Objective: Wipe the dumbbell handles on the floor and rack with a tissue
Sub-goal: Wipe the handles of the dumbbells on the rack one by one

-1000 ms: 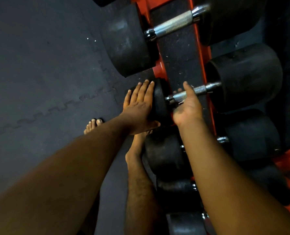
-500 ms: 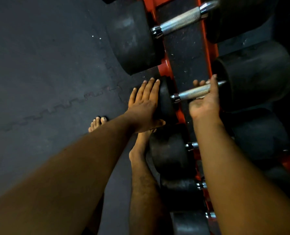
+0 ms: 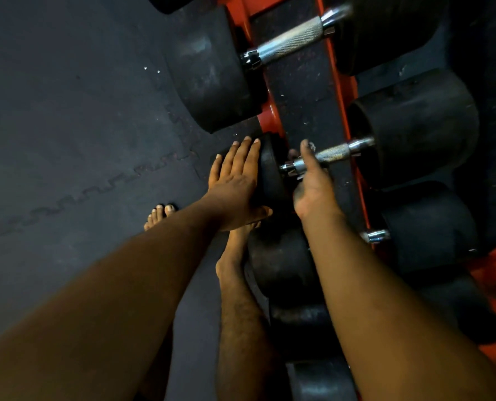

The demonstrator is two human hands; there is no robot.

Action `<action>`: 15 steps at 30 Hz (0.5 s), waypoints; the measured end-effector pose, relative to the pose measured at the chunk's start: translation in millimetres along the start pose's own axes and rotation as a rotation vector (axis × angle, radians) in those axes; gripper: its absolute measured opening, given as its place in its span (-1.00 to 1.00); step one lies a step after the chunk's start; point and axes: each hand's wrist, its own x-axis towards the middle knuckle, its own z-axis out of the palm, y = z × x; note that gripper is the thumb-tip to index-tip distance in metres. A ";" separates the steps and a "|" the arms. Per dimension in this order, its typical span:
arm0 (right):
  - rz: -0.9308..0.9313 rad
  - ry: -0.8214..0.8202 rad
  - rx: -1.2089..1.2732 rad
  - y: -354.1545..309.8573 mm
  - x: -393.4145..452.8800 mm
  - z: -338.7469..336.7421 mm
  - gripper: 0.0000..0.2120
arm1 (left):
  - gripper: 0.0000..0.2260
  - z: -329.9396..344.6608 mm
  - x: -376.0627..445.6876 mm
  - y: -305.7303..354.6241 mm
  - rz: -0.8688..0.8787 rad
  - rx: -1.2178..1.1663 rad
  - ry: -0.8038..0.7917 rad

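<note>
A black dumbbell lies across the orange rack (image 3: 271, 118). Its steel handle (image 3: 335, 153) runs between a small near head (image 3: 271, 172) and a big far head (image 3: 414, 125). My left hand (image 3: 235, 180) lies flat, fingers straight, against the near head's outer face. My right hand (image 3: 313, 180) curls round the handle's left end, thumb up over the bar. A small white speck by the thumb tip may be the tissue; the rest is hidden in the hand.
A larger dumbbell with a knurled handle (image 3: 290, 43) sits further along the rack. More black dumbbells (image 3: 281, 264) fill the rack nearer me, one showing a chrome collar (image 3: 375, 235). My bare feet (image 3: 160, 215) stand on dark interlocking floor mats (image 3: 67, 140).
My right hand slid along the handle to its right end, then back to the left end by the near head. My left hand stayed flat on that head.
</note>
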 end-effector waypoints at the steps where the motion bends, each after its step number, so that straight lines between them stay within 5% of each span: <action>1: -0.009 -0.017 -0.039 1.0 -2.3 -1.3 -0.69 | 0.19 0.7 0.1 -0.7 -0.002 0.001 -0.001; 8: -0.087 -0.058 -0.396 26.5 -6.6 -24.3 -0.71 | 0.18 0.4 -0.4 0.4 -0.012 0.011 0.013; 12: -0.248 0.035 -0.825 29.0 -22.4 -30.8 -0.67 | 0.18 0.2 -1.1 0.7 -0.016 0.011 0.008; 15: -0.400 -0.065 -1.263 1.8 -50.1 -29.8 -0.76 | 0.18 0.0 -0.7 1.0 -0.024 0.009 0.008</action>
